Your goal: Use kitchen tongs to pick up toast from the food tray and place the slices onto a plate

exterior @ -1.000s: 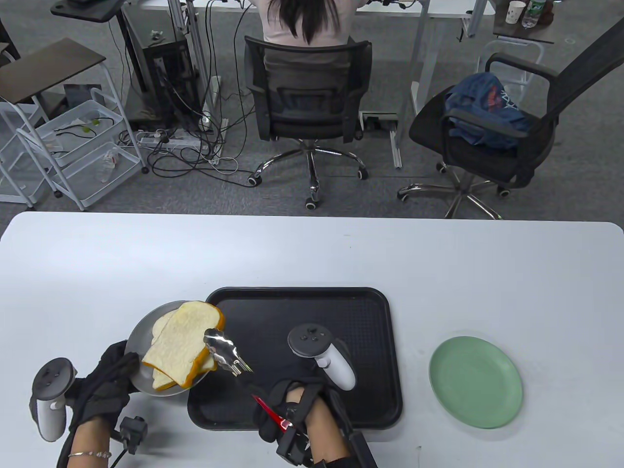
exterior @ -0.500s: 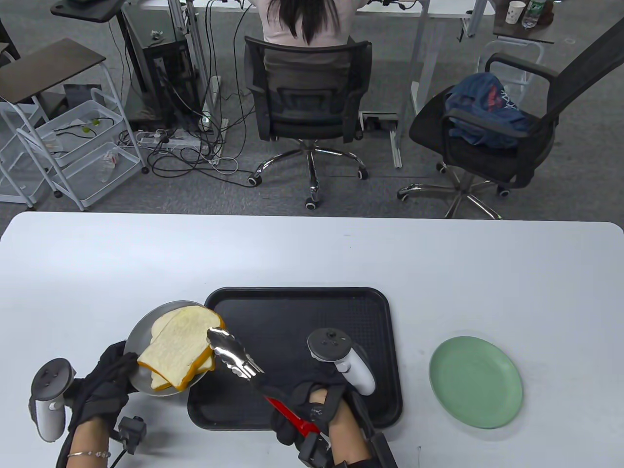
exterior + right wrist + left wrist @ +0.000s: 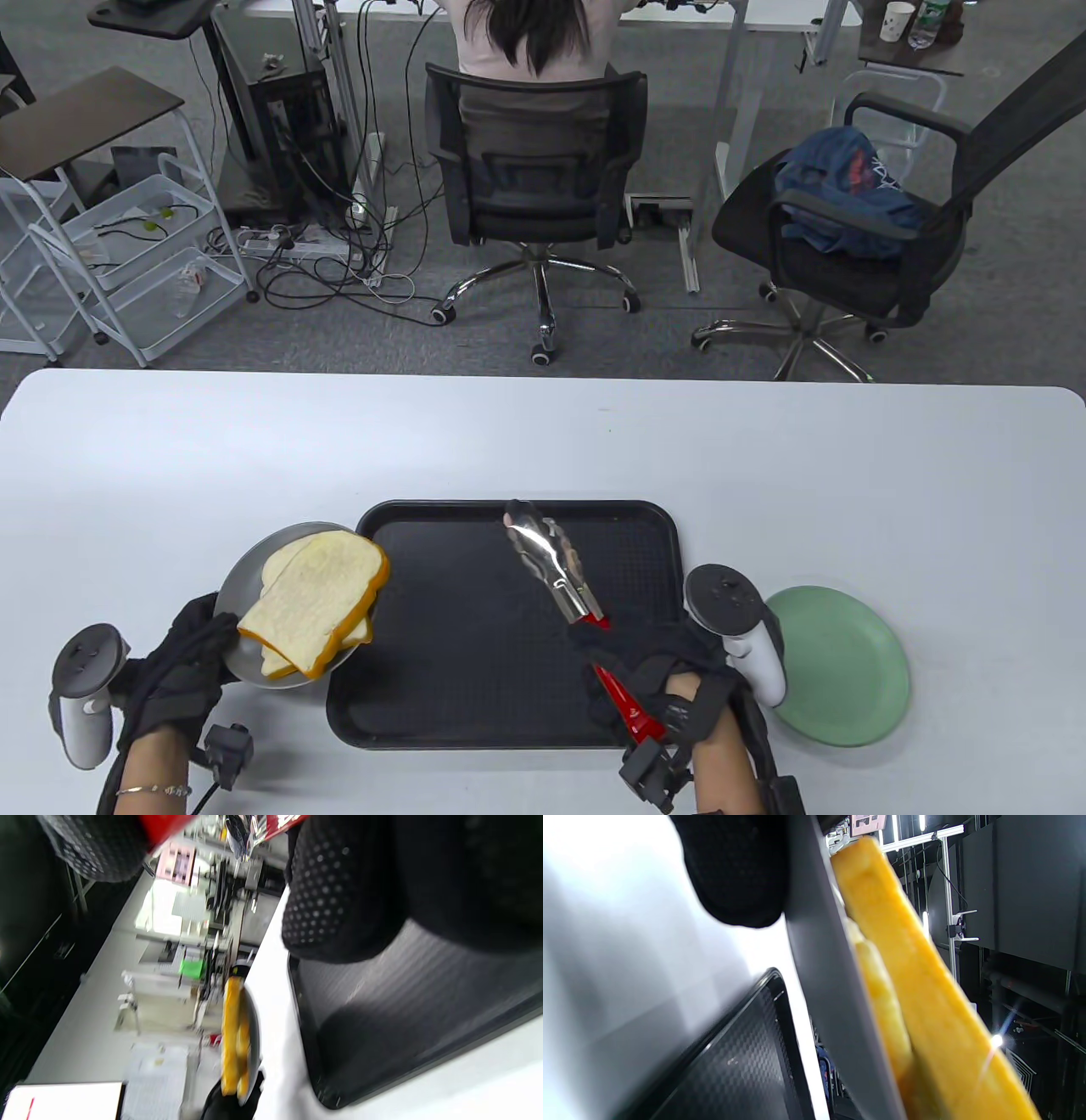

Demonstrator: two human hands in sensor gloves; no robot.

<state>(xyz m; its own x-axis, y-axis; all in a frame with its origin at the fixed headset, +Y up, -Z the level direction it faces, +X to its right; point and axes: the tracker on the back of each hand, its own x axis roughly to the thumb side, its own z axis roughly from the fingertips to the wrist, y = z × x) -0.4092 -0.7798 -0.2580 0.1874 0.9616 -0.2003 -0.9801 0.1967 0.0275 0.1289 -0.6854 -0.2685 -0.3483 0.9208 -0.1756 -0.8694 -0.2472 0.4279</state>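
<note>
Toast lies in two slices, one upon the other, on a grey plate; the upper slice reaches past the plate's right rim and hangs over the left edge of the black tray. The left hand grips this plate at its near-left rim, with the fingers curled round the edge; in the left wrist view the plate is seen from its side and looks tilted, with the yellow crust of both slices against it, but how far it is above the table I cannot tell.

The right hand is closed round the red handle of the tongs; it is over the near-right corner of the tray. The steel ends of the tongs point away from the person, over the far middle part of the tray; they hold nothing and stand close together, and whether they touch I cannot tell. The tongs are well apart from the toast.

A green plate rests on the table just right of the tray, with nothing on it; the tracker on the right hand covers part of its left rim. The right wrist view is blurred; it shows the dotted glove fingers, a little of the red handle, the tray and, further off, the toast on edge.
</note>
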